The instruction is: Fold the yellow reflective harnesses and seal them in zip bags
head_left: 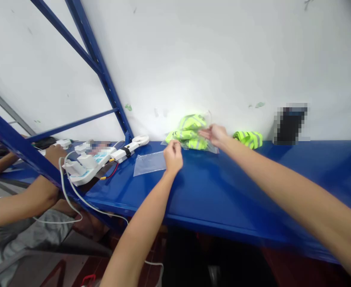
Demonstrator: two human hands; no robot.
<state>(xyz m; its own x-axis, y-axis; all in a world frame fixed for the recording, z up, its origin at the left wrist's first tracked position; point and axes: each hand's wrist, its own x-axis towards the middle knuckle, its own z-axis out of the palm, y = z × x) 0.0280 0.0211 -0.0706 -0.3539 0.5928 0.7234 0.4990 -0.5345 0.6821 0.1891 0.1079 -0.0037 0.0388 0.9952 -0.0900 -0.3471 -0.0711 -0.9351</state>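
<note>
Several neon-yellow reflective bundles (190,133) in clear plastic bags are heaped against the wall at the back of the blue table. My left hand (173,156) is just in front of them, its fingers curled in a pinch; what lies between the fingertips is hidden. Beside it, a flat clear plastic bag (150,163) rests on the tabletop, partly behind the hand. My right hand (217,134) reaches to the right side of the heap with its fingers stretched out, by the bagged bundles. Right of that hand sits an unbagged yellow reflective bundle (248,139).
A white power strip (90,171) with plugs and cables stands left, near a white handheld fan (140,140). Blue frame posts (112,91) rise beside them. A blurred dark object (290,123) leans on the wall at right. Another person's arm (28,199) is at far left.
</note>
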